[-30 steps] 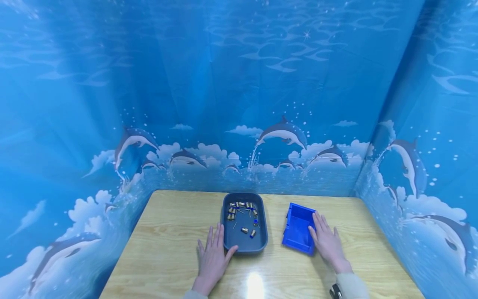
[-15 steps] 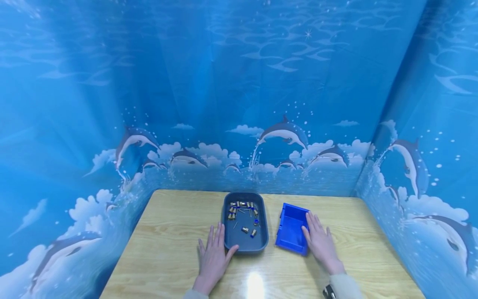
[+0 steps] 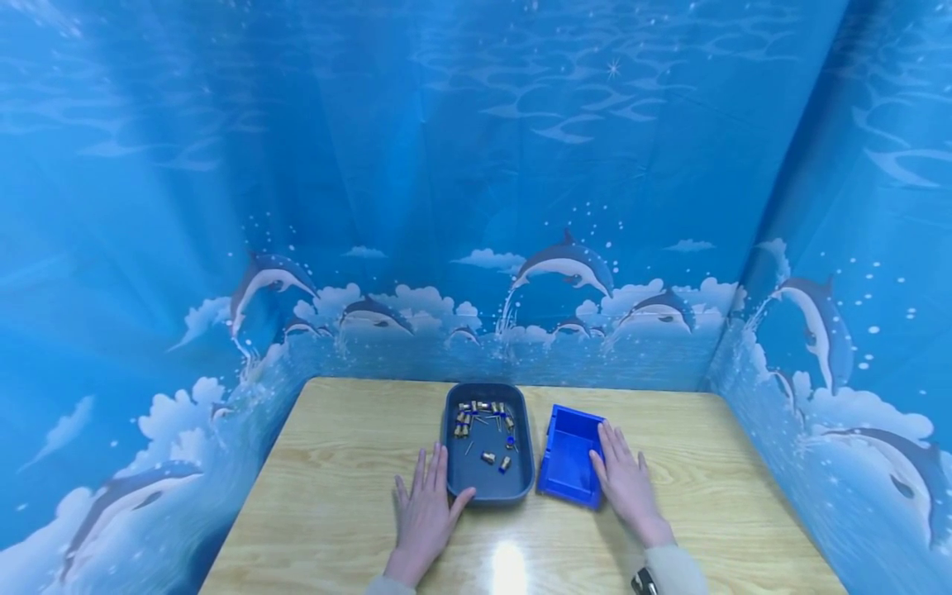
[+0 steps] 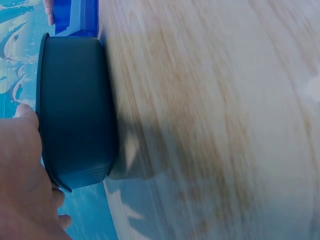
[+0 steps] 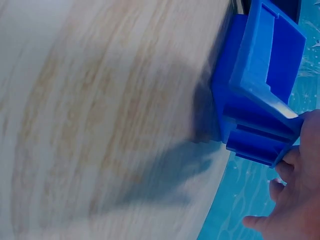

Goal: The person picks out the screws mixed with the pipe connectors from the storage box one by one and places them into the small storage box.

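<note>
A dark grey-blue tray (image 3: 487, 487) stands at the table's middle, holding several small brass-coloured fittings (image 3: 487, 456) with blue bands and thin metal pins. My left hand (image 3: 427, 508) lies along its left side, fingers straight, thumb at the near left corner of the rim. Right of the tray, a bright blue plastic bin (image 3: 568, 471) sits slightly turned, its near left corner close to the tray. My right hand (image 3: 627, 487) touches the bin's right side with extended fingers. In the right wrist view, the thumb is at the bin's rim and the other fingers are below it, outside the wall.
Both containers stand on a light wood-grain table (image 3: 335, 463). Blue curtains (image 3: 476, 207) printed with dolphins hang behind it and along both sides. A dark watch (image 3: 644, 581) shows at the right wrist. Light glares off the table's near middle.
The blue bin has slid left toward the dark tray, with my right hand moving along against its right side. My left hand and the tray have stayed in place.
</note>
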Demonstrator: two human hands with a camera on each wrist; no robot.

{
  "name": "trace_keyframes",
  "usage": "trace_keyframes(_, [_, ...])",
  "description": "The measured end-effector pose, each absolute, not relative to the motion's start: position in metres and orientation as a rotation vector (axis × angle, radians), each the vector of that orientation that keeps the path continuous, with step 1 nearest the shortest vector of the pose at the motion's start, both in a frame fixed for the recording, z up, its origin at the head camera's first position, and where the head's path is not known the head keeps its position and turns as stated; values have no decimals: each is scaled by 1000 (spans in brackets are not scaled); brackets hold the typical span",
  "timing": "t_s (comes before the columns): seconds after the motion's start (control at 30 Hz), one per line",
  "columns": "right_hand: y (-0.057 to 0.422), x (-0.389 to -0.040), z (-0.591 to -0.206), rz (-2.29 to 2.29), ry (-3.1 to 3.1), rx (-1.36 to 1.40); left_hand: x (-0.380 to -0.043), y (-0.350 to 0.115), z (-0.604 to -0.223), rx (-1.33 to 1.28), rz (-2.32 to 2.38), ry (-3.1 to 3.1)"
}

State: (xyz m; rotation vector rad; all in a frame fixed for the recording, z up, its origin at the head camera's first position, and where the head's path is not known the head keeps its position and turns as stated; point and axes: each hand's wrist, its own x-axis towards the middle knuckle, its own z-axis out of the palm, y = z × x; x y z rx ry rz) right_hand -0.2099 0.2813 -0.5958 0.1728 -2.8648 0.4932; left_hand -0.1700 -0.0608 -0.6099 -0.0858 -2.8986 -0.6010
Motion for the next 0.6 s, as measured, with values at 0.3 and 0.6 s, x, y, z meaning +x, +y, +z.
trace_keyframes(0.3, [290,-209,-592,565,-2830,202,-169,-60,-609,-82,-592,-2906])
trace_keyframes(0.6, [290,-207,-590,534,-2852,222,-169,-60,-609,-78,-576,-2899])
